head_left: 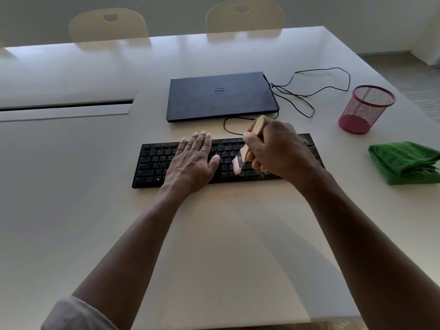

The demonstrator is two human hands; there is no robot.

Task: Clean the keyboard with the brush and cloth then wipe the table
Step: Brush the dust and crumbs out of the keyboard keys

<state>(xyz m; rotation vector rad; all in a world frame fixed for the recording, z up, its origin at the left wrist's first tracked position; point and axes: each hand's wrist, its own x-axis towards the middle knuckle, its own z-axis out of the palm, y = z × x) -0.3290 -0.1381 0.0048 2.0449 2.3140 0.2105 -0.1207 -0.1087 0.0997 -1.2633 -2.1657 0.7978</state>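
The right hand [273, 148], right of centre in the frame, is gripping the brush [250, 144] by its wooden handle, its pale bristles touching the keys of the keyboard [152, 163] at mid-frame. The left hand [192, 163] is lying flat, fingers straight, pressing on the keyboard's left half. The cloth [404, 163] is sitting folded at the right edge on the table [71, 210]. Debris is probably getting flicked onto the table, and a hard stroke could be nudging the keyboard toward the laptop [221, 96] above it
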